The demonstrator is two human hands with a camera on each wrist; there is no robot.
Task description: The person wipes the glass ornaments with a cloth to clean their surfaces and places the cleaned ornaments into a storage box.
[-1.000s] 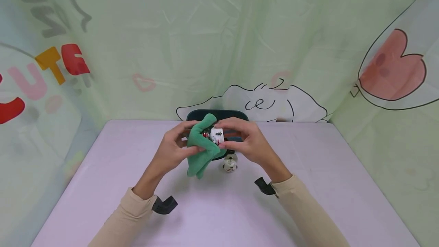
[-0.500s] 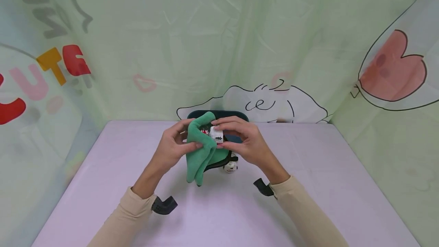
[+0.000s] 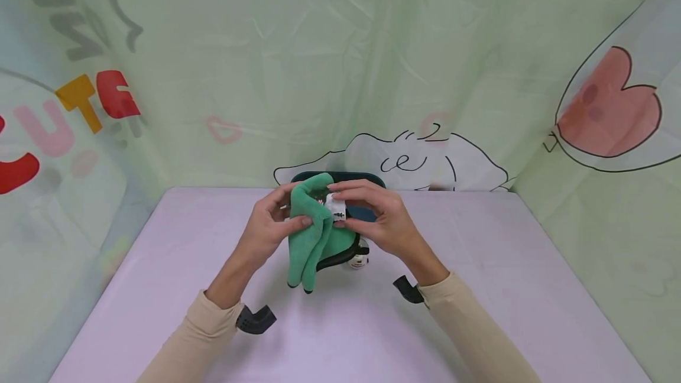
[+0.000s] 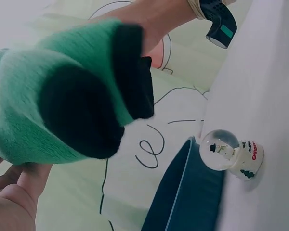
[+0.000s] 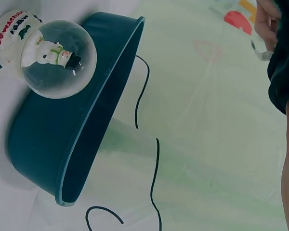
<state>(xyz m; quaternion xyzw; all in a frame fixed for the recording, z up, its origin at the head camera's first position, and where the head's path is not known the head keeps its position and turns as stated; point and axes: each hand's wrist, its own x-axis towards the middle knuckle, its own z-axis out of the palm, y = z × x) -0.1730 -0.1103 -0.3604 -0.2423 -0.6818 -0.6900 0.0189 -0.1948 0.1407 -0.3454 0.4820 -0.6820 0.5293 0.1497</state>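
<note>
In the head view my left hand (image 3: 267, 220) holds a green fleecy cloth (image 3: 307, 247) with black trim, the thumb pressing its near side. Two folds hang down from it. My right hand (image 3: 380, 211) pinches the white base of a snow globe (image 3: 337, 208), printed with a small dark tree. Its other end is mostly hidden inside the cloth. A second snow globe (image 4: 233, 154), with a snowman inside and red lettering on its base, stands upright on the table. The cloth partly covers it in the head view.
Behind the hands, at the table's far edge, stands a teal tub (image 5: 43, 139); the second globe is just in front of it. The pale lilac table (image 3: 213, 288) ends against a green curtain (image 3: 239, 64) with drawings.
The cloth has folded further over the held globe and hangs lower, covering more of the standing globe. The held globe has turned slightly. Both hands keep nearly the same place.
</note>
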